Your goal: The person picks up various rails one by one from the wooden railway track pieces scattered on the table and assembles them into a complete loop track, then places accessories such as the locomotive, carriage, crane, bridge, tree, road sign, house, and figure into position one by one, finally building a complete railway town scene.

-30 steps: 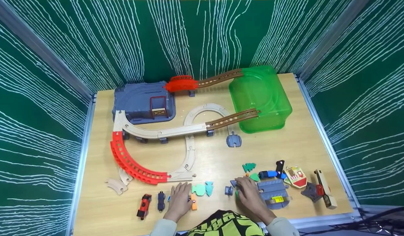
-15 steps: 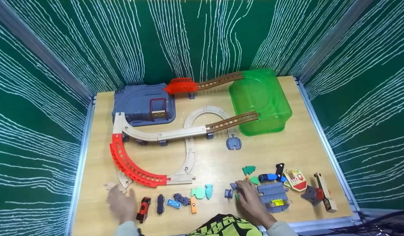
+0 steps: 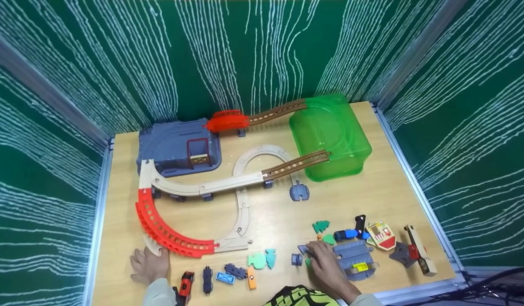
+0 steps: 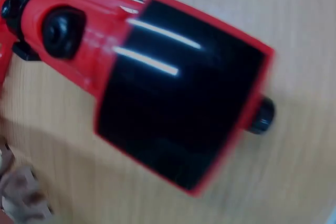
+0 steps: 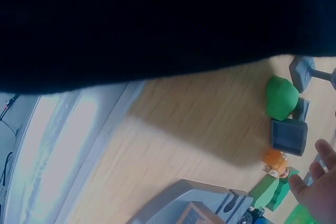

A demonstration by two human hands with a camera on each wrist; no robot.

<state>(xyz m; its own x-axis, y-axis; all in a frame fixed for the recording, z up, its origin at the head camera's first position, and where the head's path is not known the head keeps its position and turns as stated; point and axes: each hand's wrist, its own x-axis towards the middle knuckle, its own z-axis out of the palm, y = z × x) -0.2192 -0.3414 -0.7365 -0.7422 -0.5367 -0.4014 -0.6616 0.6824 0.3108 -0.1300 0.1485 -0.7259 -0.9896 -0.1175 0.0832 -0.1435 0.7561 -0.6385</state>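
Red engine [image 3: 186,284] beside dark vehicle [image 3: 207,280]

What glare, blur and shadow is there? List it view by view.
Left wrist: glare streaks cross the black-roofed red engine, whose edges are blurred; right wrist: a dark shape blocks the top, shadow falls on the table, and glare whitens the metal rail; head: no strong blur.

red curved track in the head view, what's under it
A pale wooden track pokes out from under the outer edge of the red curved track, beside the left hand. Anything farther in is covered and cannot be seen.
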